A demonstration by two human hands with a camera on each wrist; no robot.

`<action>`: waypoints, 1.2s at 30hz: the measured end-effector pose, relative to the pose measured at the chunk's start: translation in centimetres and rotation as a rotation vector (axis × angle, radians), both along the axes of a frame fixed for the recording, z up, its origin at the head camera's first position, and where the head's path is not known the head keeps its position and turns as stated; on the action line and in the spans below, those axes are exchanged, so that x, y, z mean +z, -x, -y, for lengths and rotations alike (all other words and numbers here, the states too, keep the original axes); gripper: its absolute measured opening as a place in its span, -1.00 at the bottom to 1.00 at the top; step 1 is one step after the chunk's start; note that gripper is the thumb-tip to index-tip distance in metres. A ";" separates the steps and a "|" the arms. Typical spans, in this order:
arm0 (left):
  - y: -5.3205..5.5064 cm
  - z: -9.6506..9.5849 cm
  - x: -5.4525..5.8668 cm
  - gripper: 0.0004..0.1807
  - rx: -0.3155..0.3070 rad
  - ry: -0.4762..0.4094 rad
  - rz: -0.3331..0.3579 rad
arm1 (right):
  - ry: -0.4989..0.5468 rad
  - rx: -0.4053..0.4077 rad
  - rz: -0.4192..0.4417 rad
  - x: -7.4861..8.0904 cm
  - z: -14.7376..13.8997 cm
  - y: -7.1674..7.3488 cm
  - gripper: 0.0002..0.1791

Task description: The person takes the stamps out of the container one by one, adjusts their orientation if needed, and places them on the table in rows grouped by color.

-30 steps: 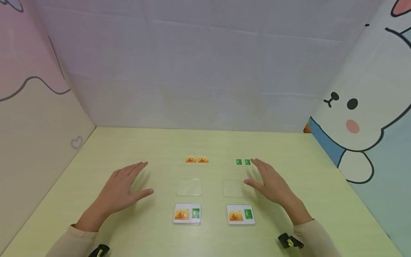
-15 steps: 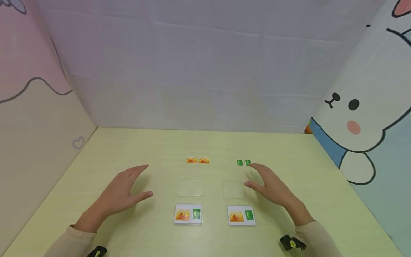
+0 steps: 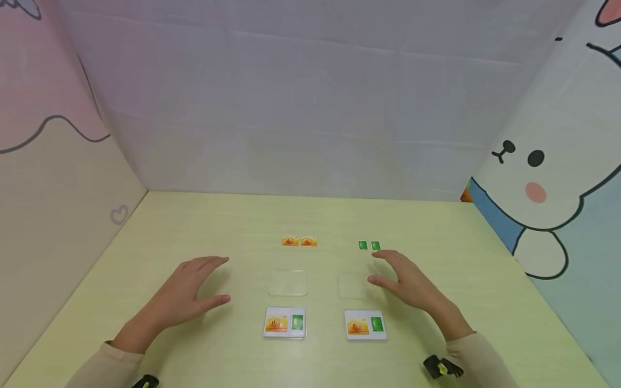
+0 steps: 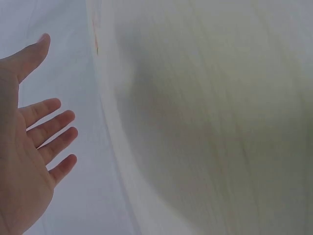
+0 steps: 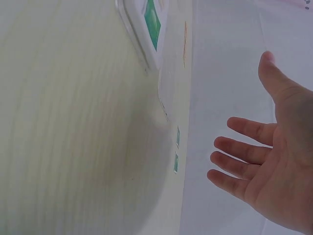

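My left hand (image 3: 181,293) hovers over the left of the table with thumb and fingers spread, holding nothing. Likewise bare, my right hand (image 3: 412,283) hangs on the right, its fingertips just below a small green stamp (image 3: 375,246) in the head view. A second green stamp (image 3: 363,245) lies beside that one. Two orange stamps, a left one (image 3: 290,241) and a right one (image 3: 308,242), lie to their left. Nearer are two clear plates, left (image 3: 288,283) and right (image 3: 351,286). In front lie two white rectangular cases, left (image 3: 284,323) and right (image 3: 366,325), each showing an orange and a green stamp.
The pale wooden table (image 3: 218,215) meets a white cloth wall (image 3: 310,118) at the back. Printed side panels stand left (image 3: 53,226) and right (image 3: 558,183), the right one with a cartoon animal. Black straps, left (image 3: 146,382) and right (image 3: 442,367), show near the sleeves.
The fingertips of both hands have dropped slightly toward me. The right green stamp, partly overlapped by a fingertip before, now shows more fully. Stamps, plates and cases stay in place.
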State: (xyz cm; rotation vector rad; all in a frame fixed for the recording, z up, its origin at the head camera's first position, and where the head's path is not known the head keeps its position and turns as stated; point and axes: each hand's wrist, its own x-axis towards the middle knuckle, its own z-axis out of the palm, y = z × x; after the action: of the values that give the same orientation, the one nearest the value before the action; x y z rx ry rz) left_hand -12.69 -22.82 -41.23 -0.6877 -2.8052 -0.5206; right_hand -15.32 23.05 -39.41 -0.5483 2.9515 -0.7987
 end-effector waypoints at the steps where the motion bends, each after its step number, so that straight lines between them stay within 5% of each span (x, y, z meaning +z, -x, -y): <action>1: 0.0 0.0 -0.1 -0.24 -0.002 0.002 -0.002 | -0.002 0.002 0.002 0.0 0.0 0.0 -0.32; 36: -1.0 -1.9 -1.3 -0.37 -0.099 0.101 -0.051 | -0.039 0.093 0.038 -0.4 1.8 -0.4 -0.35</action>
State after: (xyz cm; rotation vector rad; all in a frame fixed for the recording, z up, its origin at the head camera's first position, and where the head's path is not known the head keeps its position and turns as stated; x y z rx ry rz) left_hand -11.71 -20.94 -42.52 -0.8514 -2.7766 -0.3748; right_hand -14.95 21.24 -39.76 -0.6543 2.8769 -0.7323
